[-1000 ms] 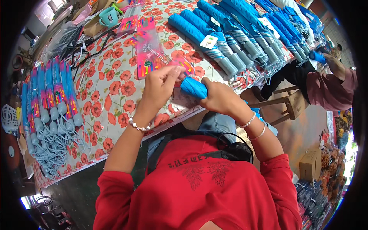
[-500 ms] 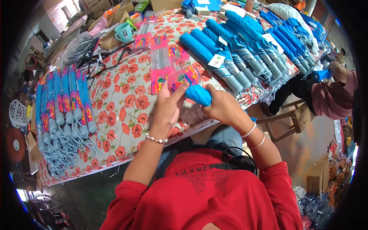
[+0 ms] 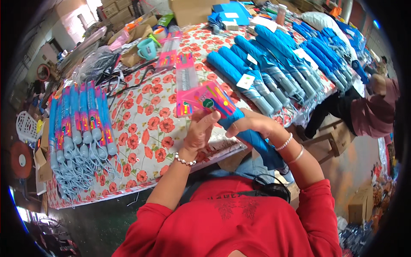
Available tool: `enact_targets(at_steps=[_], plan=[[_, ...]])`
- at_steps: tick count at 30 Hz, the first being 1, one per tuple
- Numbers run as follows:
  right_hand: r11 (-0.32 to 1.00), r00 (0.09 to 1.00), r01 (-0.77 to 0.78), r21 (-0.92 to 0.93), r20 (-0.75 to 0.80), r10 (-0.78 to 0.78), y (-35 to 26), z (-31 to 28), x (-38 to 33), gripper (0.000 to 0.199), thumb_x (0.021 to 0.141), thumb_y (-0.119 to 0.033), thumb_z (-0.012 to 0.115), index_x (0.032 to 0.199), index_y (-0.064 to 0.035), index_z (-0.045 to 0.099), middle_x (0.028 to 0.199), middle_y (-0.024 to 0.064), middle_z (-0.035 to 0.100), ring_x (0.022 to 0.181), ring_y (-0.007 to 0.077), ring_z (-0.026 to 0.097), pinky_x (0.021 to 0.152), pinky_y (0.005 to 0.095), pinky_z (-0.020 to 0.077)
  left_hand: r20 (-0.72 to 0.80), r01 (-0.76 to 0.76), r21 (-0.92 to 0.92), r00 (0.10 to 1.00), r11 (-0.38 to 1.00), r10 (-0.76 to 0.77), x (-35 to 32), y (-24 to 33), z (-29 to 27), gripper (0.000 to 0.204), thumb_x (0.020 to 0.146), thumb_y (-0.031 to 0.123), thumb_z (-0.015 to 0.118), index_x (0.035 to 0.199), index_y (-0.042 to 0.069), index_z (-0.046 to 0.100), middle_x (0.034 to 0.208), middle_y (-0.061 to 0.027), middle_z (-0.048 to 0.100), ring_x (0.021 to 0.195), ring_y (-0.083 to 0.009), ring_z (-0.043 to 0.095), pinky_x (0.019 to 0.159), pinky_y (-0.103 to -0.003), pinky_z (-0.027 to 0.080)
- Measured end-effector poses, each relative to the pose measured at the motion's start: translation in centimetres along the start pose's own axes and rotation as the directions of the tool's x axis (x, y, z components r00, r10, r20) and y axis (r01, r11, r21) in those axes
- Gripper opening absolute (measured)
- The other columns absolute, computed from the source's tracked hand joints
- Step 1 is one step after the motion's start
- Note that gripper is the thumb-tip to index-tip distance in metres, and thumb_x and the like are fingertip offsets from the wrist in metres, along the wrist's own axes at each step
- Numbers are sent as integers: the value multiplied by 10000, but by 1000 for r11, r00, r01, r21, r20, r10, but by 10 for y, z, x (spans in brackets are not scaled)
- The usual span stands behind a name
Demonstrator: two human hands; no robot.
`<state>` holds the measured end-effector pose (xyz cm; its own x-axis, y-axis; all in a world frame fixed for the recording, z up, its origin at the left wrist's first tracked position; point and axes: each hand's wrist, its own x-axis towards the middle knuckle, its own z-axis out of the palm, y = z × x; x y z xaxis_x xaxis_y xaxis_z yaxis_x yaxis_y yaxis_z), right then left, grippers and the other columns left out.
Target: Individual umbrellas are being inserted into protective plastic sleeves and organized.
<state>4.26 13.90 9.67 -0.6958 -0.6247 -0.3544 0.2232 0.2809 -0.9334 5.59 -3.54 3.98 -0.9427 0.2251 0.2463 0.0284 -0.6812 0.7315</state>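
Gripping a folded blue umbrella (image 3: 252, 139), right hand (image 3: 252, 126) is clamping its shaft, long axis running down-right, while left hand (image 3: 200, 132) is pinching its pink sleeve (image 3: 209, 99).

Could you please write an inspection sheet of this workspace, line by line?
Surface: table under a cloth with red flowers.
Job's things: blue folded umbrella going into a pink sleeve.
Clutter: packed umbrellas in a row at left; bare blue umbrellas in a row at right; teal mug; cardboard boxes.
Grips: left hand on the sleeve; right hand around the umbrella.
Cables: nothing seen.
Surroundings: another person's sleeve at right; white basket at left.
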Motion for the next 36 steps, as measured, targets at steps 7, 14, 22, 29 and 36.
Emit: enact_targets(at_steps=[7, 14, 22, 29, 36], plan=[[873, 895, 265, -409, -233, -381, -5, 3, 5, 340, 682, -161, 727, 941, 20, 599, 773, 54, 621, 701, 106, 558, 643, 280, 464, -83, -247, 93, 963, 965, 254, 10, -7, 0, 287, 745, -31, 519, 1027, 8, 560, 959, -65, 602, 915, -141, 570, 764, -265, 464], [674, 778, 160, -721, -328, -536, -14, 26, 5, 434, 664, -162, 708, 1020, 40, 565, 837, 161, 639, 767, 234, 623, 719, 368, 484, -209, -319, 184, 911, 930, 355, 14, -3, 43, 325, 851, 192, 635, 1104, 31, 509, 957, -30, 573, 877, -91, 536, 792, -249, 426], [968, 962, 234, -90, -119, -244, -5, -7, -4, 349, 681, -179, 668, 927, 45, 565, 732, 130, 628, 635, 243, 624, 605, 343, 506, 192, 24, 156, 980, 988, -54, 10, 1, 25, 450, 847, 106, 601, 1254, 39, 420, 1131, -61, 543, 1047, -145, 515, 891, -300, 418], [786, 901, 341, -515, -59, -430, -17, 8, -2, 283, 710, -229, 661, 894, -15, 655, 886, 113, 651, 731, 238, 629, 635, 369, 507, -116, -201, 118, 970, 972, 215, 6, 8, 53, 419, 789, 52, 664, 1174, 47, 497, 997, -89, 622, 915, -179, 620, 752, -277, 515], [917, 956, 292, -272, 99, -276, 3, -7, 1, 786, 736, -308, 682, 1367, -49, 291, 1121, 114, 555, 970, 221, 563, 811, 322, 463, -276, -240, 2, 933, 971, 231, 13, 25, 31, 308, 778, 109, 685, 1049, 8, 580, 875, -83, 645, 779, -134, 614, 700, -269, 497]])
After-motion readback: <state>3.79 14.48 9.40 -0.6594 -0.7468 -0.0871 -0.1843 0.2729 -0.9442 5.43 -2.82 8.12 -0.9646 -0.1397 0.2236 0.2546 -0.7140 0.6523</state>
